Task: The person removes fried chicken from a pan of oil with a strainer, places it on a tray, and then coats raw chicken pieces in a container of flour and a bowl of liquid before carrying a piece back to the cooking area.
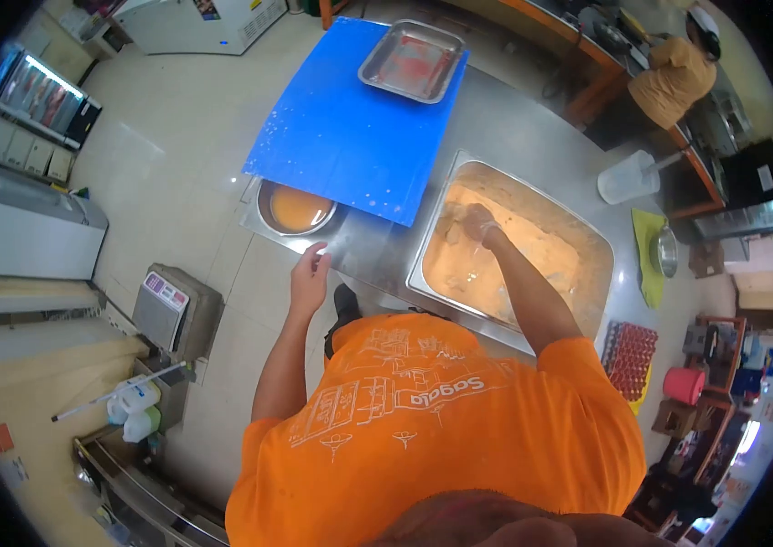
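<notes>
My right hand is down in a deep steel pan of pale orange powder that looks like seasoned flour. Its fingers look closed, and the powder around them hides what they grip. Powder-coated lumps lie close to that hand. My left hand hangs in the air by the table's near edge, fingers loosely bent and apart, holding nothing. Just beyond it stands a round steel bowl with orange-yellow liquid, partly covered by a blue board.
On the blue board's far end sits a steel tray with reddish residue. A clear plastic jug, a metal bowl on a green cloth and red egg trays are at right. Another person works at the far counter.
</notes>
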A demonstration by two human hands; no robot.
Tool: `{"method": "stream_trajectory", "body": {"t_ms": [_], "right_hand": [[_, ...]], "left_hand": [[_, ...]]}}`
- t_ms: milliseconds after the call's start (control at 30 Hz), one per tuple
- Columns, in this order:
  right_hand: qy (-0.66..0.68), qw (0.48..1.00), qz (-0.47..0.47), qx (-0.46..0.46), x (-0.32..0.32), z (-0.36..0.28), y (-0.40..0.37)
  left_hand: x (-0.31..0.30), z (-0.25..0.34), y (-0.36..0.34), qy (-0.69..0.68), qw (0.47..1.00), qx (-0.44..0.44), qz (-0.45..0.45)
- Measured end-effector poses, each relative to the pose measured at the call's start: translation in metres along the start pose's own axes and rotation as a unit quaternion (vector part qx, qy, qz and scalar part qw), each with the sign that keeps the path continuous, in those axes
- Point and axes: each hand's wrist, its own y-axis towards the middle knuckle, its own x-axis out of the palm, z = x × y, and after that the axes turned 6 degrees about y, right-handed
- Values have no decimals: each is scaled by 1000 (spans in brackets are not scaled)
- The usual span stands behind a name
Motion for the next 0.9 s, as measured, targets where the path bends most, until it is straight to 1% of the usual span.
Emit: {"method": "stream_trajectory", "body": {"t_ms": [100, 200, 233, 333, 367, 400, 467, 500, 533, 567, 600, 633, 667, 700, 733, 767, 867, 900], "right_hand": [[-124, 992, -9, 34, -18, 8, -6], [-88, 996, -33, 12, -45, 29, -29], [-100, 995, -23, 11, -49, 40, -37], [-48, 998, -2, -31, -82, 53, -58], [-8, 999, -12, -36, -98, 54, -72], [31, 998, -19, -42, -117, 53, -85], [151, 988, -16, 17, -144, 55, -108], [231, 969, -7, 82, -152, 58, -119], [309, 940, 4, 146, -162, 62, -131], [305, 922, -64, 230, -180, 63, -143], [108, 982, -82, 129, -181, 84, -153], [-93, 988, -122, 22, -176, 121, -168], [-290, 945, -119, -92, -171, 159, -183], [-233, 971, -42, 8, -151, 219, -195], [-148, 982, 56, 101, -131, 277, -207], [-58, 970, 163, 169, -112, 331, -219], [-135, 978, 121, 103, -150, 288, -222], [-60, 979, 84, 177, -168, 252, -216]], "left_hand": [[34, 15, 26, -149, 983, -92, -52], [61, 41, 44, -228, 950, -188, -105], [69, 45, 50, -232, 947, -191, -116], [88, 54, 63, -237, 947, -181, -122], [97, 44, 70, -250, 948, -158, -117], [101, 44, 76, -236, 950, -175, -108], [103, 49, 79, -245, 946, -193, -88], [105, 49, 79, -250, 948, -185, -74], [106, 48, 79, -254, 949, -179, -59], [107, 44, 83, -256, 952, -159, -50], [105, 48, 89, -254, 953, -158, -47], [102, 51, 88, -259, 951, -166, -30], [98, 55, 90, -275, 945, -172, -30], [97, 53, 96, -268, 948, -167, -29], [97, 51, 101, -260, 952, -161, -26], [95, 53, 104, -251, 954, -164, -29], [87, 56, 105, -224, 960, -168, -30], [85, 56, 102, -213, 962, -170, -32]]}}
